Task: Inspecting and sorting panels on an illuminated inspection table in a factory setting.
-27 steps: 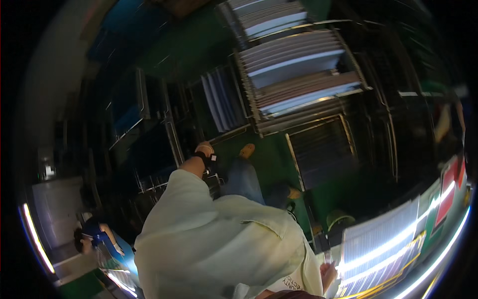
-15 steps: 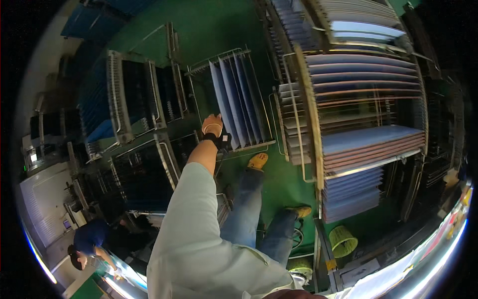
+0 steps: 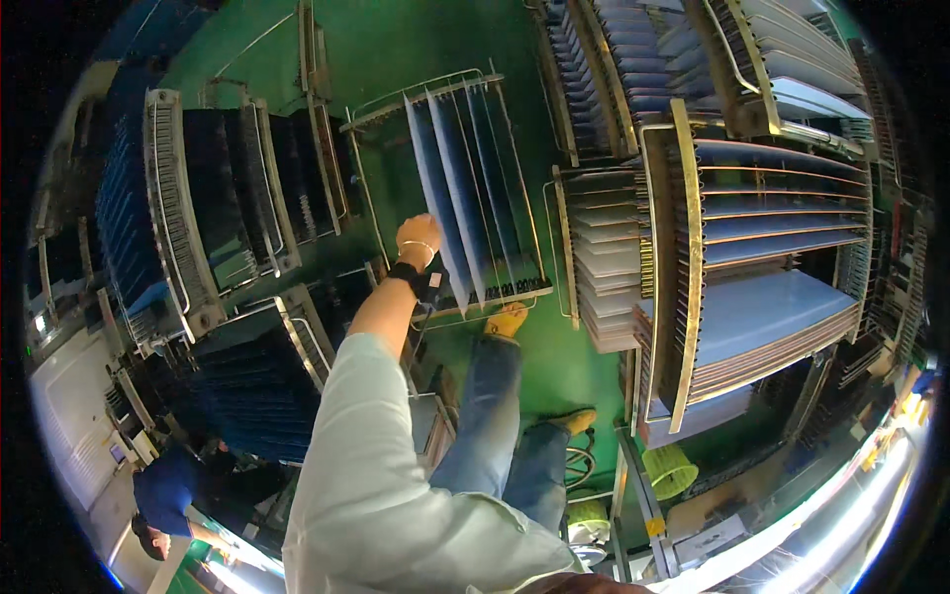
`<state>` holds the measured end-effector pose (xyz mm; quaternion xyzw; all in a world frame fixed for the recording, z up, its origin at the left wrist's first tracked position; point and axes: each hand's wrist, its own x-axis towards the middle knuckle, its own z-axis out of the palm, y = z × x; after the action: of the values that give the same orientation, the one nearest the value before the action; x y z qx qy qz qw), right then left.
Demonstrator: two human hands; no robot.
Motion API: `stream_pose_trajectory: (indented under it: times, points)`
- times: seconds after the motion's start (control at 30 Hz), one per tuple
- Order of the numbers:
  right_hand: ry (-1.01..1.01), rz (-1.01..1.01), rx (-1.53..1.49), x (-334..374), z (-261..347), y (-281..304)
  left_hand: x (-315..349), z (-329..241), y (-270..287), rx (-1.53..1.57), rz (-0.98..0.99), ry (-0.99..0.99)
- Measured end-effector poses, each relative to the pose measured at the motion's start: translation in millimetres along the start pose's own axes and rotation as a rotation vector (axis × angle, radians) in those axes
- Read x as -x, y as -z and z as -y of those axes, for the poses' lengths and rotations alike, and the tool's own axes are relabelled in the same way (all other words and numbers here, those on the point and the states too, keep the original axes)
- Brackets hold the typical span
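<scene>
My left hand [image 3: 420, 234], with a black wrist strap [image 3: 416, 277] and a pale bracelet, reaches forward at the centre. Its fingers are curled closed at the left edge of a thin blue panel [image 3: 433, 188]; the fingertips are partly hidden. This panel stands on edge in a metal frame rack [image 3: 520, 290], the leftmost of several upright sheets. A second blue panel [image 3: 457, 188] stands just right of it, with a gap between. My right hand is out of view.
Slotted racks with dark blue panels [image 3: 226, 188] stand on the left. On the right, a tall rack [image 3: 688, 267] holds stacked panels. A green basket [image 3: 670, 472] sits at lower right. Another person [image 3: 163, 495] bends over a lit surface at lower left. The floor [image 3: 554, 376] is green.
The whole view has shifted, with the right racks now farther right and the left racks farther left. My left hand stays at the panel's edge, slightly higher and left in view.
</scene>
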<state>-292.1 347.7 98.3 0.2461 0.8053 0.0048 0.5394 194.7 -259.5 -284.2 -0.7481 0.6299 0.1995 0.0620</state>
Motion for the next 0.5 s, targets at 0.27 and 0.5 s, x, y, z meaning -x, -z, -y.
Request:
stream_pose_trajectory:
  times: [0.27,0.5]
  points:
    - [0.450,0.250,0.089,33,105,-83,95,-33,245,0.348,-0.183,-0.280]
    - [0.698,1.193,0.193,178,244,-230,232,-102,461,0.739,-0.126,-0.277]
